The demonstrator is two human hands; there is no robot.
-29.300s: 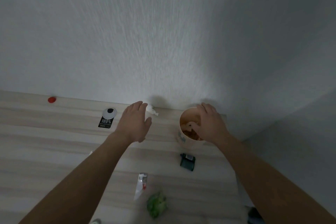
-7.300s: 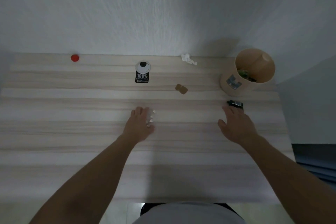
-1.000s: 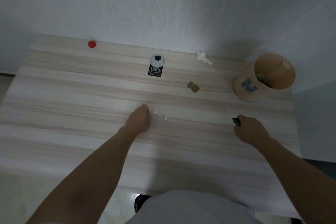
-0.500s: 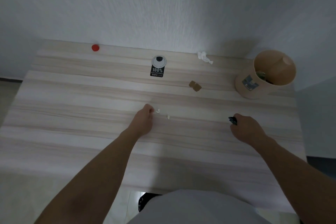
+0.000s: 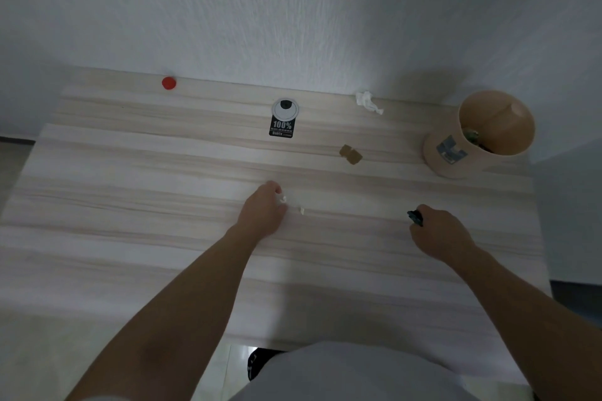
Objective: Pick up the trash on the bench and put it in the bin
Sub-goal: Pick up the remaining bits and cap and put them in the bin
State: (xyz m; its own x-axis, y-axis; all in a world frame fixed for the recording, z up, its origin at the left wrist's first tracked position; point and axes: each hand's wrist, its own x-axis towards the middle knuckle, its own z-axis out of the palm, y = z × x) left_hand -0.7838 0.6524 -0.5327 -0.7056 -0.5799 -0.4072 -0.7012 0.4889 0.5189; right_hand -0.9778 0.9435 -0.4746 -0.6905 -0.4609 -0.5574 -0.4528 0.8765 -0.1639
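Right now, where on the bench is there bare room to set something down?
Bare: the bench left of the left hand, up to the red cap. Crowded: back right, around black label, tissue, brown scrap and bin; white scraps by that hand.

Textured white wall [image 5: 293, 10], pale wood-grain bench [image 5: 130, 172]

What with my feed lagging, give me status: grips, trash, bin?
Left grip pinches white scrap; right grip grips dark wrapper. Bin upright far right, mouth unobstructed. Loose on bench: second scrap, brown piece, tissue, tag, red cap.
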